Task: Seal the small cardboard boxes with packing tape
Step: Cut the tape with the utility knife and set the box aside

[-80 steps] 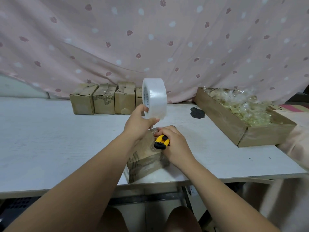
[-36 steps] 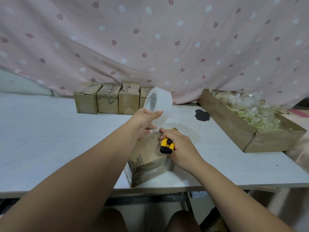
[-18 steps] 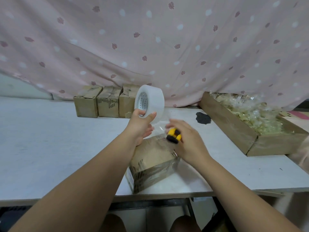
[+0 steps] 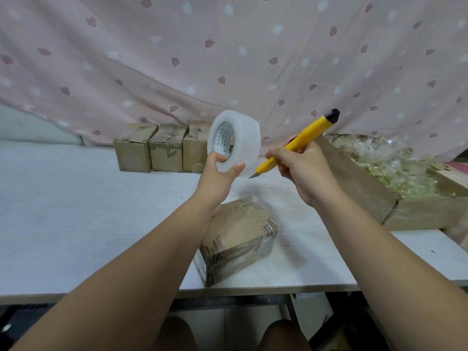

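Note:
A small cardboard box (image 4: 238, 239) wrapped in clear tape lies on the white table (image 4: 76, 211) near its front edge. Above it my left hand (image 4: 219, 173) grips a roll of clear packing tape (image 4: 235, 144), held on edge in the air. My right hand (image 4: 301, 168) holds a yellow utility knife (image 4: 298, 140) like a pen, its blade tip pointing down-left close to the roll's lower right side. Both hands are lifted clear of the box.
Three small cardboard boxes (image 4: 162, 148) stand in a row at the back by the pink patterned curtain (image 4: 228, 59). A large open cardboard tray (image 4: 379, 198) with clear plastic packets sits at the right. Table's front edge runs just below the box.
My right hand lifted off the box and turned the knife so its blade points at the roll. My left hand raised the tape and turned its core toward me.

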Available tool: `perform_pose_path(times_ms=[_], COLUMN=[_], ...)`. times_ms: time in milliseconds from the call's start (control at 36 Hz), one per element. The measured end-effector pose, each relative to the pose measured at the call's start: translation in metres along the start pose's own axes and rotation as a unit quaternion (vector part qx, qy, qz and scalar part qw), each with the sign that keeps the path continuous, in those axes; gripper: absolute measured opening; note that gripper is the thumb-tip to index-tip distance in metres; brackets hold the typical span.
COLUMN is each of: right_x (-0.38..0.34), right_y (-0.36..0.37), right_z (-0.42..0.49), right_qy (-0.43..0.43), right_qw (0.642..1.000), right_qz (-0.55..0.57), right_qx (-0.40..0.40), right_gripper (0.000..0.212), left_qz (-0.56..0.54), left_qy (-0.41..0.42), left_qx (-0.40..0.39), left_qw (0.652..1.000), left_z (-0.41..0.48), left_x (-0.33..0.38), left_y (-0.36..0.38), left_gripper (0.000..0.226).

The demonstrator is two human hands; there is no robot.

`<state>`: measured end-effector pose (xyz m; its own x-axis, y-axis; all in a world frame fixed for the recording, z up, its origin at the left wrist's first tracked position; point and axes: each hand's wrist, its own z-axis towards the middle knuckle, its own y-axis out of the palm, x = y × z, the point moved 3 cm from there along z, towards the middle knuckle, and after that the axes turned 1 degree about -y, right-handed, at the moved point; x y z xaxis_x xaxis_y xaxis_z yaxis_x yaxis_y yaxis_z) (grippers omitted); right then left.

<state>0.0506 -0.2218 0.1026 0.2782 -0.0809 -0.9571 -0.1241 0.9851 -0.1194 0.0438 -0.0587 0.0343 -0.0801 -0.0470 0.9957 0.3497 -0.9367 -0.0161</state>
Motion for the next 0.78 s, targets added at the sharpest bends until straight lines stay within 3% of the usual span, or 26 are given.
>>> perform_pose_path(times_ms=[556,778], right_x=[0.014,0.016], right_y=[0.019,0.015], right_z=[-0.014,-0.012], right_qy=[-0.006,-0.013], right_qw=[0.993,0.995], right_qz=[-0.097,-0.098], right_qx=[-0.064,-0.024], right_gripper=[0.004,0.007], left_qz=[-0.054,-0.089], left_qy=[-0.046,-0.048], left_qx=[0.028,0.027], left_qw=[0.997,0.995], left_z=[0.0,0.0], left_x=[0.0,0.001], left_y=[-0.004,-0.004], left_gripper=[0.027,0.029])
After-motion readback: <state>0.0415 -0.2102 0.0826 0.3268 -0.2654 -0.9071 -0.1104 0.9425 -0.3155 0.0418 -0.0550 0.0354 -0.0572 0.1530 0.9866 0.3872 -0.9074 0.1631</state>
